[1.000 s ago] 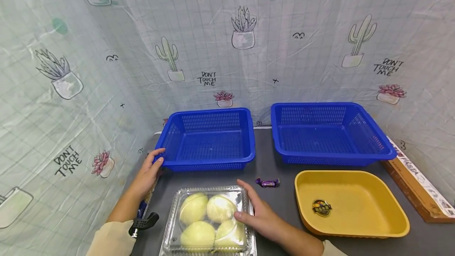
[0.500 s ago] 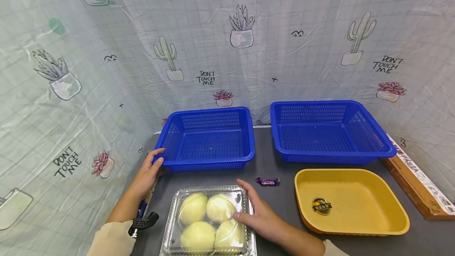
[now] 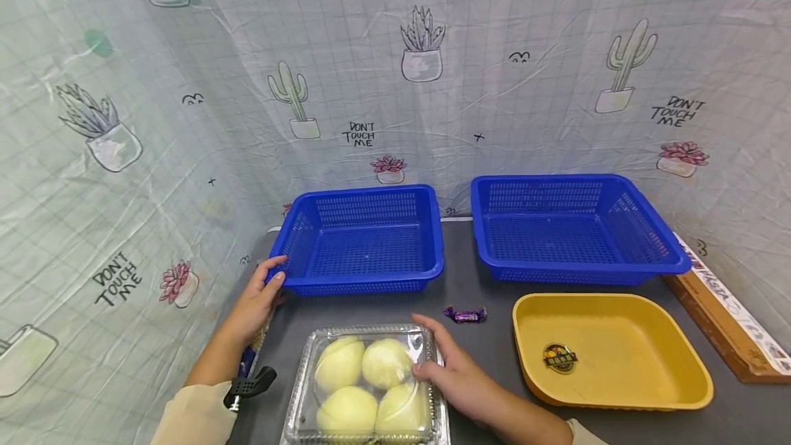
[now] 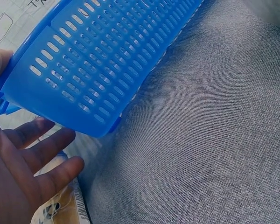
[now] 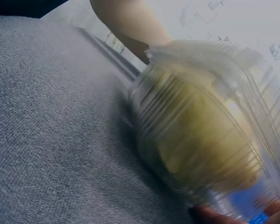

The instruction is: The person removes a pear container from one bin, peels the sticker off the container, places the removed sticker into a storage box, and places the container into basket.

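Note:
My left hand [image 3: 255, 304] grips the front left corner of the left blue basket [image 3: 364, 283]. In the left wrist view, a finger bends over the basket's rim while the other fingers [image 4: 51, 149] spread below it. At the front sits a clear plastic clamshell box [image 3: 301, 390] of several pale yellow-green round fruits [image 3: 386, 362]. My right hand [image 3: 460, 380] holds this box by its right side, thumb on the lid and index finger along the far corner. The right wrist view shows the box blurred, with fingertips [image 5: 219, 215] at its lower edge.
A second blue basket [image 3: 581, 268] stands at the back right, with a yellow basin [image 3: 624, 362] before it. A purple-wrapped candy [image 3: 466, 315] lies between. Along the right edge is a long pasta box [image 3: 723, 314]. A printed package [image 4: 60, 205] lies beneath the left hand.
The clamshell box has shifted slightly to the right and turned a little, together with my right hand. The left hand stays at the basket corner.

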Demonstrator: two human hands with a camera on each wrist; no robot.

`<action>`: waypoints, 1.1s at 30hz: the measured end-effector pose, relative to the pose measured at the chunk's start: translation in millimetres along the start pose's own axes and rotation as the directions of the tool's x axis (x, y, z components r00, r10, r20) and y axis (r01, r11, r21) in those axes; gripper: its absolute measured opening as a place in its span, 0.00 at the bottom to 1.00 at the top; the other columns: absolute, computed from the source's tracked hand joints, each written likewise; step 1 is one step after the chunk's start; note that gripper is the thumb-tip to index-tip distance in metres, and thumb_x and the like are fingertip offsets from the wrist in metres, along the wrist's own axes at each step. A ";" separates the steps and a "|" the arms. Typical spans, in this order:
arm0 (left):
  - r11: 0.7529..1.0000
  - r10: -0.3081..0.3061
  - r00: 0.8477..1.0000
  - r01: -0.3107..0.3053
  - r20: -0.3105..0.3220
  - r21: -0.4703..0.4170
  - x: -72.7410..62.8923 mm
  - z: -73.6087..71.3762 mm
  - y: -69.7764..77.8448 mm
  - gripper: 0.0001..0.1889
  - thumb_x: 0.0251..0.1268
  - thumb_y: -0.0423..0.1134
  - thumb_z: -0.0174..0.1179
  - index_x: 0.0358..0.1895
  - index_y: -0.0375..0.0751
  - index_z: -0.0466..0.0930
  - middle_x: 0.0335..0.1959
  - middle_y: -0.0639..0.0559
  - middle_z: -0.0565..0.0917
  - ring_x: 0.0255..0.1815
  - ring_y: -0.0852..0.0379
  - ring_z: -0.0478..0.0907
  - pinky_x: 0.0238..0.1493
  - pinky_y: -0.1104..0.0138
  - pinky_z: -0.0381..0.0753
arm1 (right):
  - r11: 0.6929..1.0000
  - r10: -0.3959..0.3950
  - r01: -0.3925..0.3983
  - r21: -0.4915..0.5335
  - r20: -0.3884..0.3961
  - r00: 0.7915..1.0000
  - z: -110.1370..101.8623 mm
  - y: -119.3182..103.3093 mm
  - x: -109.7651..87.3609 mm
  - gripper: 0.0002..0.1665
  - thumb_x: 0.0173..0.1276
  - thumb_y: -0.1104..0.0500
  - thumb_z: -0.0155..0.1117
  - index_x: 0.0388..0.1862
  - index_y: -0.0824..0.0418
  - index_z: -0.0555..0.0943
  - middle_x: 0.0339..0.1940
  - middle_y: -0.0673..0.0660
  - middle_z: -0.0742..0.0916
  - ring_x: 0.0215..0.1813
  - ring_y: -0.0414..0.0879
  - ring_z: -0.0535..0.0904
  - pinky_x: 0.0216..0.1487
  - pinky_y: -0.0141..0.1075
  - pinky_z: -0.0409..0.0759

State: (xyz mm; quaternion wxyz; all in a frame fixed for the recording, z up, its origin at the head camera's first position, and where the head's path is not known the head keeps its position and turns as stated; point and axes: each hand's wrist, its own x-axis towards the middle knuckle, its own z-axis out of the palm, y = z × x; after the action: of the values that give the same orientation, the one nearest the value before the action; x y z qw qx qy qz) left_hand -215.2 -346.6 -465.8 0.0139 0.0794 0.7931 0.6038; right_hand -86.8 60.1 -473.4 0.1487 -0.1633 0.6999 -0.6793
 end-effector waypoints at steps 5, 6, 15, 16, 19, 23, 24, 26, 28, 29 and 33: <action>1.000 -0.005 1.000 0.005 -0.006 0.005 0.1 0.0 0.9 0.27 0.92 0.45 0.40 0.83 0.36 0.52 0.84 0.31 0.48 0.79 0.29 0.59 0.68 0.33 0.67 | 0.987 0.023 -0.018 0.160 -0.029 0.999 2.1 5.0 2.6 0.46 0.69 0.68 0.64 0.84 0.60 0.61 0.68 0.70 0.78 0.57 0.51 0.80 0.51 0.40 0.85; 1.000 -0.005 1.000 0.005 -0.007 0.008 0.0 0.2 1.5 0.27 0.92 0.45 0.40 0.83 0.36 0.53 0.84 0.31 0.48 0.79 0.29 0.58 0.68 0.33 0.67 | 0.982 0.026 -0.021 0.186 -0.025 0.999 2.2 5.8 3.1 0.46 0.69 0.69 0.64 0.84 0.60 0.60 0.67 0.69 0.79 0.56 0.51 0.81 0.50 0.41 0.86; 0.999 -0.010 1.000 0.010 -0.013 0.036 -1.7 1.0 5.4 0.28 0.92 0.45 0.40 0.83 0.36 0.53 0.85 0.31 0.49 0.79 0.29 0.59 0.67 0.34 0.69 | 0.960 0.031 -0.032 0.277 0.008 0.999 2.0 8.5 4.9 0.47 0.68 0.71 0.65 0.84 0.63 0.60 0.66 0.68 0.79 0.55 0.50 0.82 0.48 0.41 0.87; 0.999 -0.011 1.000 0.012 -0.014 0.036 -1.5 0.9 5.0 0.28 0.92 0.45 0.40 0.83 0.36 0.53 0.85 0.31 0.49 0.79 0.29 0.59 0.67 0.33 0.69 | 0.960 0.031 -0.032 0.278 0.009 0.999 2.1 8.6 5.0 0.47 0.68 0.71 0.65 0.84 0.63 0.60 0.66 0.68 0.79 0.55 0.50 0.82 0.49 0.41 0.87; 0.999 -0.014 1.000 0.014 -0.020 0.037 -0.9 0.6 3.5 0.28 0.92 0.46 0.40 0.84 0.37 0.53 0.85 0.31 0.49 0.78 0.29 0.60 0.67 0.33 0.70 | 0.958 0.033 -0.035 0.286 0.010 0.999 2.4 8.8 5.3 0.47 0.68 0.71 0.65 0.84 0.63 0.60 0.66 0.68 0.79 0.55 0.51 0.82 0.49 0.42 0.87; 0.999 -0.014 1.000 0.015 -0.025 0.041 -1.0 0.4 3.6 0.27 0.92 0.45 0.40 0.84 0.37 0.54 0.85 0.31 0.50 0.78 0.30 0.61 0.67 0.34 0.71 | 0.951 0.043 -0.046 0.305 0.014 0.999 2.4 7.1 5.6 0.47 0.68 0.71 0.66 0.84 0.63 0.60 0.66 0.68 0.79 0.56 0.51 0.82 0.49 0.42 0.87; 0.999 -0.014 1.000 0.015 -0.027 0.041 -1.1 0.4 3.8 0.27 0.92 0.45 0.40 0.83 0.37 0.54 0.84 0.31 0.50 0.78 0.30 0.61 0.66 0.35 0.71 | 0.950 0.046 -0.048 0.309 0.016 0.999 2.3 6.4 5.7 0.47 0.68 0.70 0.66 0.84 0.64 0.60 0.66 0.67 0.79 0.56 0.51 0.82 0.49 0.42 0.87; 0.999 -0.014 0.999 0.015 -0.030 0.047 -1.2 0.5 4.1 0.27 0.92 0.45 0.41 0.83 0.37 0.54 0.84 0.31 0.50 0.78 0.31 0.61 0.66 0.35 0.72 | 0.947 0.053 -0.055 0.316 0.016 0.998 2.0 4.6 5.9 0.47 0.68 0.70 0.66 0.84 0.64 0.60 0.66 0.66 0.80 0.55 0.50 0.82 0.48 0.42 0.87; 0.998 -0.014 0.999 0.016 -0.029 0.054 -1.3 0.6 4.3 0.27 0.92 0.45 0.41 0.83 0.37 0.55 0.84 0.31 0.50 0.78 0.31 0.61 0.66 0.35 0.72 | 0.946 0.065 -0.067 0.317 0.016 0.998 1.7 2.3 6.1 0.47 0.68 0.70 0.66 0.84 0.63 0.61 0.64 0.65 0.80 0.52 0.48 0.82 0.46 0.40 0.86; 0.998 -0.015 0.999 0.017 -0.029 0.056 -1.3 0.6 4.3 0.27 0.92 0.45 0.41 0.83 0.38 0.55 0.84 0.31 0.50 0.78 0.31 0.60 0.66 0.35 0.72 | 0.947 0.071 -0.071 0.312 0.011 0.997 1.5 0.9 6.2 0.46 0.68 0.69 0.67 0.84 0.62 0.62 0.62 0.64 0.80 0.49 0.46 0.82 0.43 0.38 0.86; 0.998 -0.017 0.999 0.019 -0.030 0.063 -1.8 0.6 4.2 0.27 0.92 0.46 0.41 0.83 0.38 0.55 0.84 0.31 0.50 0.77 0.31 0.61 0.65 0.36 0.73 | 0.956 0.093 -0.085 0.281 -0.015 0.996 -0.2 -6.3 6.8 0.45 0.67 0.67 0.69 0.82 0.57 0.67 0.69 0.66 0.76 0.35 0.39 0.76 0.31 0.28 0.75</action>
State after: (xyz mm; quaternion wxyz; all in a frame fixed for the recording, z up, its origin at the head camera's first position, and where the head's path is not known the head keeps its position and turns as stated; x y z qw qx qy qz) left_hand -212.9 -345.2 -462.1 0.0051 0.0636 0.8127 0.5791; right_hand -92.8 57.2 -467.0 0.1907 -0.0996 0.6053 -0.7663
